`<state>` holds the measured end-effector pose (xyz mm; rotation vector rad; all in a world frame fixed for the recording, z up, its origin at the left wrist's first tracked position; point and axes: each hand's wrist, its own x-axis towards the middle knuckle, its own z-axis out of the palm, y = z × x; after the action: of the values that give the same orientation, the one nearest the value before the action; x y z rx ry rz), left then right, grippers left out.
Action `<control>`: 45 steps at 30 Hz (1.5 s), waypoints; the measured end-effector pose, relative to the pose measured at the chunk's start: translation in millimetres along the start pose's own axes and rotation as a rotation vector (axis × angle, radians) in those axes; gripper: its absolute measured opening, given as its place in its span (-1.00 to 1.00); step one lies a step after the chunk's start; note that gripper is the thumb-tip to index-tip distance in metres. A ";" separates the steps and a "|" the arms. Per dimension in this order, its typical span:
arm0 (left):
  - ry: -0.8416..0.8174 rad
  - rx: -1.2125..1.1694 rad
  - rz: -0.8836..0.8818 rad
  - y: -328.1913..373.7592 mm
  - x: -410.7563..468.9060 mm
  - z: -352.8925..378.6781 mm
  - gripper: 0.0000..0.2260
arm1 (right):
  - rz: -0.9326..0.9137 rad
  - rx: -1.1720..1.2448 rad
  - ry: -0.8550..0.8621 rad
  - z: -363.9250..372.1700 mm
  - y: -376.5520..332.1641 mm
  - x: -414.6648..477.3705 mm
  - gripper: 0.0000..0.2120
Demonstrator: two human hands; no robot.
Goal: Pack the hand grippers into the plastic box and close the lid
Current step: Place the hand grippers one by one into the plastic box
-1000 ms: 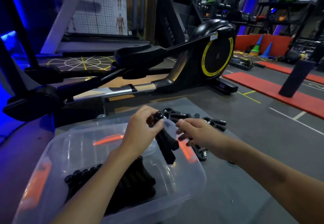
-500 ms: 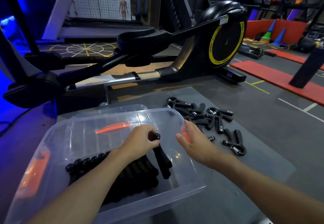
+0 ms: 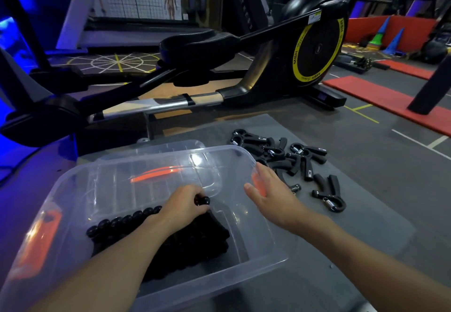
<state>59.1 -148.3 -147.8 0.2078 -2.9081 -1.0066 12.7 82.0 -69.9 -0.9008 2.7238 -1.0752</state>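
A clear plastic box [image 3: 258, 245] with orange latches sits on a grey mat in front of me. Inside it lies a row of several black hand grippers [image 3: 122, 221]. My left hand [image 3: 181, 208] is down in the box and grips one more black hand gripper [image 3: 202, 200] by its top, set against the end of the row. My right hand [image 3: 271, 194] hovers with straight fingers at the box's right rim, holding nothing. Several loose hand grippers [image 3: 288, 155] lie in a pile on the mat to the right of the box. The clear lid [image 3: 156, 150] lies behind the box.
A black elliptical trainer [image 3: 314, 50] with a yellow-ringed flywheel stands just behind the mat. Red floor mats [image 3: 380, 97] and a dark post [image 3: 432, 84] lie to the right. The grey mat's edge [image 3: 390, 214] runs along the right.
My left hand has lowered the hand gripper from above the box down into it, beside the row. My right hand has drawn back from the pile to the box's right rim.
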 end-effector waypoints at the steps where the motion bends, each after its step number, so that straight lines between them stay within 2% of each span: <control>1: 0.004 0.027 -0.003 -0.7 -0.2 1.1 -0.87 | 0.007 0.006 0.000 0.2 0.3 -0.2 -0.65; 8: 0.010 0.185 -0.047 -1.9 -1.5 5.0 -0.81 | 0.020 -0.008 -0.003 1.0 2.4 -0.3 -0.56; 16: 0.005 0.194 -0.055 -3.6 -7.1 1.4 -0.80 | 0.033 -0.009 -0.011 -0.4 -0.2 -2.2 -0.52; 19: -0.006 0.142 -0.068 1.7 -6.4 -5.3 -0.69 | 0.049 -0.010 -0.014 -2.4 -2.0 -3.0 -0.49; 22: 0.020 0.055 -0.042 18.8 -1.2 -22.6 -0.68 | 0.062 0.032 -0.011 -1.1 0.6 -1.2 -0.64; 23: 0.043 0.038 -0.005 27.7 1.4 -28.8 -0.72 | 0.077 0.090 0.014 -1.2 2.5 0.5 -0.71; 26: 0.113 0.026 0.130 64.8 7.0 -42.8 -0.77 | 0.157 0.219 0.143 -9.7 10.0 7.6 -0.75; 31: 0.105 -0.027 0.287 115.1 1.7 -29.6 -0.56 | 0.341 0.016 0.158 -25.2 72.7 14.6 -0.65; 34: -0.007 0.071 0.251 117.3 -0.9 -12.7 -0.37 | 0.476 -0.070 0.106 -16.2 124.7 17.8 -0.68; 36: -0.067 0.144 0.228 111.4 -0.8 -6.1 -0.27 | 0.509 -0.107 0.057 -5.1 151.3 20.3 -0.64; 39: -0.064 0.186 0.264 107.1 -1.3 -1.0 -0.20 | 0.531 -0.134 0.039 8.5 179.1 28.4 -0.52; 45: -0.074 0.126 0.269 109.4 -3.0 2.1 -0.14 | 0.563 -0.128 0.056 25.8 215.8 50.0 -0.08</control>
<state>50.1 -61.5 -81.8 -0.2145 -2.9606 -0.8054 -128.2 164.6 -221.8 -0.0823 2.8405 -0.8237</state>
